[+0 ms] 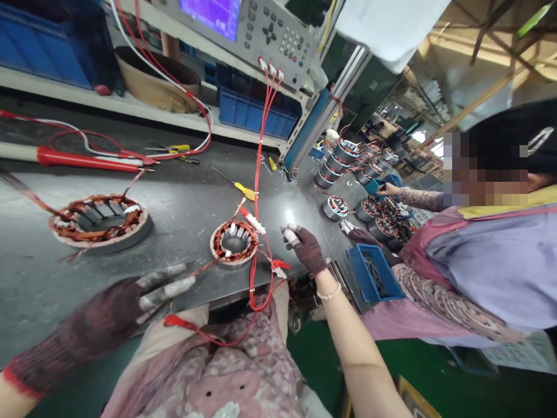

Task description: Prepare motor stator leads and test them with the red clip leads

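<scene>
My left hand (117,305), in a dark knit glove with white-coated fingertips, rests at the bench's near edge with its fingers apart and nothing in them. A red clip lead lies just below it. My right hand (306,249), gloved the same way, hangs over the bench beside red test leads (256,174) and their red clip (279,267). Its fingertips are bunched, and I cannot tell whether they pinch anything. To its left sits a small copper-wound motor stator (234,242), with a larger stator (100,223) further left.
A test instrument (270,35) stands on the shelf above blue crates (256,110). A yellow-handled screwdriver (243,190) and a long red-handled tool (87,159) lie on the steel bench. Several stators stand at the far end, near a co-worker's gloved hand (359,234) and a blue tray (374,273).
</scene>
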`<action>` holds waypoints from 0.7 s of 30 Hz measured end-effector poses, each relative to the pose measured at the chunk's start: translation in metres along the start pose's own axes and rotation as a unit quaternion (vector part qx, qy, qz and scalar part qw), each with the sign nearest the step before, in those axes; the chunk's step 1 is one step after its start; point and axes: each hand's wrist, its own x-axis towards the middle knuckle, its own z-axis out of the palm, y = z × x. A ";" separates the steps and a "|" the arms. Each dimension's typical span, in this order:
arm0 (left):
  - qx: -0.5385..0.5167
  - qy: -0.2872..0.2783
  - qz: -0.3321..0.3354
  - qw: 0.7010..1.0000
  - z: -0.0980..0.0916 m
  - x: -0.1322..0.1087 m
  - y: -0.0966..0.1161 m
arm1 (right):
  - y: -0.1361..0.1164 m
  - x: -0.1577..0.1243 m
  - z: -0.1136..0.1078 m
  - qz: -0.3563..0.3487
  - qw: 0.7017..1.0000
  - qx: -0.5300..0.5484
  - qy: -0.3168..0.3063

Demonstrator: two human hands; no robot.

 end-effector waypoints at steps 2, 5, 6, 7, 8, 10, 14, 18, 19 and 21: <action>0.049 0.045 0.036 0.997 -0.006 0.000 -0.011 | 0.011 0.028 0.014 -0.017 0.999 -0.051 -0.009; 0.121 0.069 0.044 0.989 -0.007 0.019 -0.020 | -0.003 0.074 0.033 -0.076 0.991 -0.101 -0.038; 0.132 0.071 0.065 0.987 -0.005 0.031 -0.019 | -0.014 0.090 0.040 -0.099 0.986 -0.122 -0.053; 0.141 0.079 0.099 0.982 -0.002 0.045 -0.018 | -0.026 0.106 0.046 -0.123 0.980 -0.144 -0.069; 0.153 0.088 0.138 0.974 0.002 0.060 -0.015 | -0.039 0.122 0.053 -0.145 0.972 -0.166 -0.085; 0.179 0.091 0.202 0.959 0.010 0.089 -0.006 | -0.063 0.152 0.067 -0.179 0.953 -0.214 -0.120; 0.188 0.075 0.222 0.954 0.020 0.117 0.009 | -0.081 0.184 0.089 -0.168 0.916 -0.310 -0.192; 0.195 0.065 0.197 0.959 0.024 0.107 0.011 | -0.062 0.171 0.084 -0.082 0.899 -0.375 -0.212; 0.196 0.071 0.191 0.959 0.025 0.102 0.011 | -0.055 0.162 0.079 -0.067 0.896 -0.385 -0.210; 0.188 0.095 0.179 0.961 0.027 0.094 0.011 | -0.043 0.141 0.064 -0.046 0.891 -0.400 -0.210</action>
